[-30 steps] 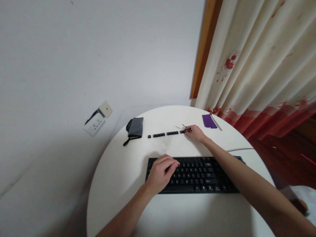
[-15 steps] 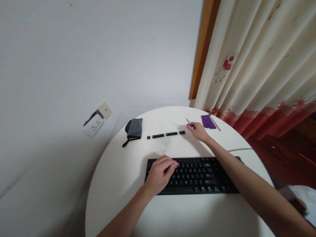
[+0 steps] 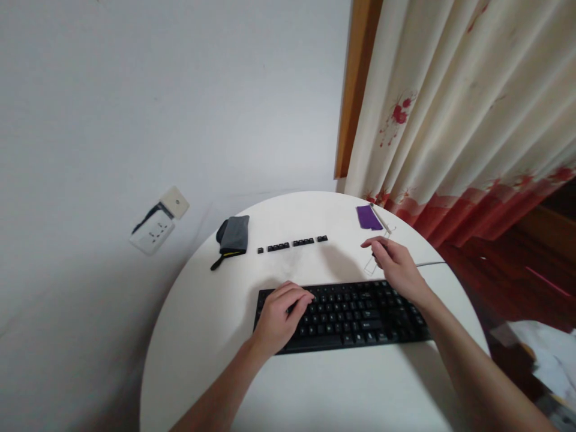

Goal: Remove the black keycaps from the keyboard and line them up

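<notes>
**White table point(image 3: 288, 390) under a pale wall point(image 3: 180, 90), two hands in action!**

Right hand point(image 3: 396, 267) first: thumb and fingers pinched narrow around a thin wire tool point(image 3: 371, 265), held above the keyboard's upper right edge, faint wire loops showing on either side of the grip. Over to the left hand point(image 3: 279, 321), lying across the left part of the black keyboard point(image 3: 335, 321), fingers curled in; whether they grip anything, I cannot tell.

Just beyond, small black keycaps point(image 3: 278, 246) line up in a row: one alone at the left, two longer groups, then a short one at the right, all well clear of both hands. Past the row's left end lies a gray pouch point(image 3: 234, 235); to the far right, a purple piece point(image 3: 369, 218) with a slim stick point(image 3: 381, 218) just beside it. Outermost, a socket point(image 3: 153, 234) on the left, a floral curtain point(image 3: 427, 120) on the right!
</notes>
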`<state>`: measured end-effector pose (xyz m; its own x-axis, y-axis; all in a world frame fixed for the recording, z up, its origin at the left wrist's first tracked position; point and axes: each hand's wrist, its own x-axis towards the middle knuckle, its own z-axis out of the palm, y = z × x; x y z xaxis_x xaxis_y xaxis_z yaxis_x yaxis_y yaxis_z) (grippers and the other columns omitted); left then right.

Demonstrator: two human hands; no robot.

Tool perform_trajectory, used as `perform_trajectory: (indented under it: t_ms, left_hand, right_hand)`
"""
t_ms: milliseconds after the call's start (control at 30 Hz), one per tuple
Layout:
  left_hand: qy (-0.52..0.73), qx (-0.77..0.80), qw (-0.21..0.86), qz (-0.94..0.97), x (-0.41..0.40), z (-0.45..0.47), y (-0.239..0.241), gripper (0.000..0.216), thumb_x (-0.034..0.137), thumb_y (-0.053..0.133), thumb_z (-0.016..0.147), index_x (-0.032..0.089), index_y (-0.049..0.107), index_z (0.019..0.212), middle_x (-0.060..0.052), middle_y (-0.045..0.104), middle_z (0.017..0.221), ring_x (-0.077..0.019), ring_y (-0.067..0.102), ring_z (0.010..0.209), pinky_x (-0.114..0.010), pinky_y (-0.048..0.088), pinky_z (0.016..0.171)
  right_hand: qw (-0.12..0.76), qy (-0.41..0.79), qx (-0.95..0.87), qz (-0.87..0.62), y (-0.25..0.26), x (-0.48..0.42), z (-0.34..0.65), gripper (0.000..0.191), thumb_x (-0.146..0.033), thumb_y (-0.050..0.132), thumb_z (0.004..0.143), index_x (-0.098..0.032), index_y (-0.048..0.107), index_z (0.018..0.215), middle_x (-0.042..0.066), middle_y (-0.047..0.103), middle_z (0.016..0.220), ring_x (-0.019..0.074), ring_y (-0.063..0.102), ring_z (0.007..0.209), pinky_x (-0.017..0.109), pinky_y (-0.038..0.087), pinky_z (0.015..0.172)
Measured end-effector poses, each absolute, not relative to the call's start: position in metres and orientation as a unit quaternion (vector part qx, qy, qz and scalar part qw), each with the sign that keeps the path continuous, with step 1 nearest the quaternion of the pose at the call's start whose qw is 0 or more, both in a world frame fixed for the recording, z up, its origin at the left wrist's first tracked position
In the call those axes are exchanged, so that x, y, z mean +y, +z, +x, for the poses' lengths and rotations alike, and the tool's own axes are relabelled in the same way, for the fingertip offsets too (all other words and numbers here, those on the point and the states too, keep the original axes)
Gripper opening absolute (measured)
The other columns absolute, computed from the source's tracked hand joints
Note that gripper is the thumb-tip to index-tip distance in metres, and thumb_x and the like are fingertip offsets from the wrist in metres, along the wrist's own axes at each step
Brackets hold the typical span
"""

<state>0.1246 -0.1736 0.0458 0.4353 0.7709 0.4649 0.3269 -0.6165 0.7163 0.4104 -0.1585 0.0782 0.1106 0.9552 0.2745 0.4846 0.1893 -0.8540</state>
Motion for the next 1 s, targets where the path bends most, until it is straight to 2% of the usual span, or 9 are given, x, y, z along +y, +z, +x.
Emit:
perform_trajectory:
  t_ms: [133,267,533,1000]
  left_hand:
    - [0.405,0.341,0.27,0.804,-0.174,0.125,0.045,0.017,0.014,0.054,0.095,0.017,0.069,0.087,-0.004,0.069,0.083,-0.0157,0.063,0.08,-0.029,0.05,0.077]
    - [0.402,0.342,0.262,0.808,-0.173,0.123,0.043,0.017,0.014,0.054,0.095,0.017,0.069,0.086,-0.004,0.069,0.082,-0.0159,0.064,0.08,-0.028,0.05,0.076]
    - [0.396,0.342,0.256,0.813,-0.171,0.123,0.041,0.017,0.014,0.054,0.094,0.018,0.069,0.088,-0.004,0.07,0.082,-0.016,0.063,0.08,-0.028,0.051,0.075]
    - [0.389,0.349,0.248,0.816,-0.171,0.123,0.043,0.016,0.013,0.055,0.093,0.018,0.069,0.087,-0.003,0.07,0.082,-0.0148,0.064,0.079,-0.026,0.051,0.074]
  right_hand:
    - [0.421,0.252,-0.659,-0.57,0.072,-0.167,0.415,0.028,-0.04,0.051,0.095,-0.017,0.067,0.095,0.004,0.065,0.079,0.0181,0.058,0.072,0.029,0.043,0.067]
    - [0.384,0.244,-0.699,-0.552,0.066,-0.166,0.418,0.021,-0.035,0.055,0.094,-0.018,0.065,0.086,0.006,0.068,0.085,0.0208,0.061,0.08,0.032,0.045,0.076]
    - [0.364,0.264,-0.731,-0.514,0.056,-0.164,0.417,0.017,-0.029,0.056,0.095,-0.019,0.065,0.085,0.005,0.066,0.084,0.0194,0.061,0.08,0.031,0.045,0.078]
    - [0.313,0.298,-0.754,-0.495,0.057,-0.168,0.414,0.023,-0.032,0.057,0.095,-0.018,0.069,0.081,0.005,0.067,0.083,0.0183,0.062,0.077,0.029,0.045,0.075]
